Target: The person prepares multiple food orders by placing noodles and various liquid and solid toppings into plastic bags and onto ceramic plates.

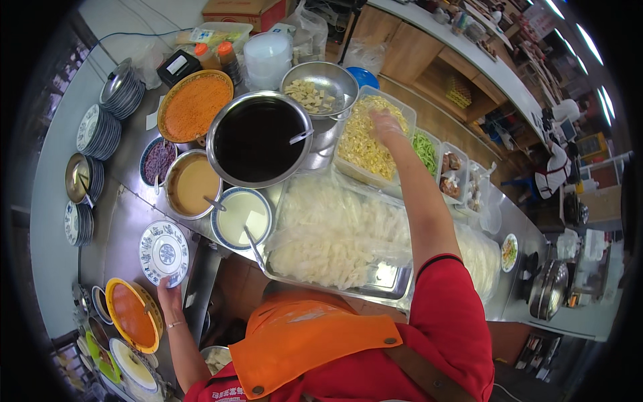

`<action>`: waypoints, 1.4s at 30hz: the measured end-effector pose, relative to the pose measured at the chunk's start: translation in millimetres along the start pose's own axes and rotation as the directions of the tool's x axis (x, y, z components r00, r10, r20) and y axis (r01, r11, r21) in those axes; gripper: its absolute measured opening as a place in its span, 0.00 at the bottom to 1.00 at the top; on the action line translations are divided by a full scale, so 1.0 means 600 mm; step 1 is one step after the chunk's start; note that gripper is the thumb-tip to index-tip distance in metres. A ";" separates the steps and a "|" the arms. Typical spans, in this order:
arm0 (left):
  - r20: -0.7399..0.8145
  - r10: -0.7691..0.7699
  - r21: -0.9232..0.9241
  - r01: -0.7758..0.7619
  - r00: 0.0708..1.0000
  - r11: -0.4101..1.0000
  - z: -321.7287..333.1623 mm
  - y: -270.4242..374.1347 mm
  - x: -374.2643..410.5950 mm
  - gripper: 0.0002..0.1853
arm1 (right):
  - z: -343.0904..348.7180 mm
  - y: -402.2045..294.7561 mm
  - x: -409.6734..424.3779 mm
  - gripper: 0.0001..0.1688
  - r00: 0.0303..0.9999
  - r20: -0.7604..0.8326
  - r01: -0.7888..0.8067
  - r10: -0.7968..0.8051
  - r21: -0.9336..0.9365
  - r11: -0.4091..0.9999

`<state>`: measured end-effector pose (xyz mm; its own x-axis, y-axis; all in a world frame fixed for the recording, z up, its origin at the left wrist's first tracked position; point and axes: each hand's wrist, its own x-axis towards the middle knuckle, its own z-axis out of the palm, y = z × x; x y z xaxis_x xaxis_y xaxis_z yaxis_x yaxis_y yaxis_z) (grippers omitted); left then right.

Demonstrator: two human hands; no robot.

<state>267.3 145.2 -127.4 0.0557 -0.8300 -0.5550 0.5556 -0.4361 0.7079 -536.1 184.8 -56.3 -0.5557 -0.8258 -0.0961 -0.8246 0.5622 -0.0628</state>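
My left hand grips the near rim of a white plate with blue patterns, thumb over the edge. The plate's printed centre is in full sight. Reaching far forward, my right hand, in what looks like a clear plastic glove, is down in the yellow bean sprouts. Its fingertips are hidden among them, so their grip cannot be made out. The sprouts fill a clear plastic tub. Below my right forearm, wide pale noodles lie under clear film in a metal tray.
Left of the tray stand a bowl of dark liquid, a pot of tan sauce and a bowl of whitish liquid. Green shreds sit right of the sprouts. Plate stacks line the left edge, near a yellow-rimmed basin.
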 end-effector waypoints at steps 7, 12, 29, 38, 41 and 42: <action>0.086 -0.190 0.031 0.188 0.978 0.982 0.173 -0.026 -0.207 0.30 | -0.061 0.026 0.007 0.24 0.997 -0.069 0.038 -0.031 0.113 0.993; 0.360 -0.310 0.126 0.283 0.880 0.951 0.317 -0.087 -0.205 0.29 | -0.057 0.098 0.010 0.25 0.994 -0.112 0.010 0.004 0.127 0.992; 0.604 -0.575 0.321 0.491 0.552 0.810 0.627 -0.212 -0.123 0.24 | -0.233 -0.272 -0.231 0.26 0.870 0.050 0.420 -0.490 0.445 0.791; 0.602 -0.592 0.331 0.508 0.536 0.796 0.539 -0.153 -0.098 0.30 | -0.122 -0.258 0.102 0.30 0.940 -0.008 0.339 -0.340 0.100 0.936; 0.536 -0.601 0.359 0.484 0.592 0.798 0.485 -0.137 -0.094 0.31 | -0.015 -0.280 0.190 0.43 0.939 0.069 0.331 -0.337 0.089 0.940; 0.536 -0.600 0.363 0.479 0.595 0.799 0.480 -0.130 -0.094 0.31 | 0.005 -0.278 0.218 0.46 0.948 0.132 0.279 -0.289 0.091 0.956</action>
<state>-17.9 125.9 -25.6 -0.7444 -0.4184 -0.5204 0.1698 -0.8723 0.4585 -470.6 -17.0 -61.6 -0.2748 -0.9397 -0.2037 -0.9335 0.3114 -0.1776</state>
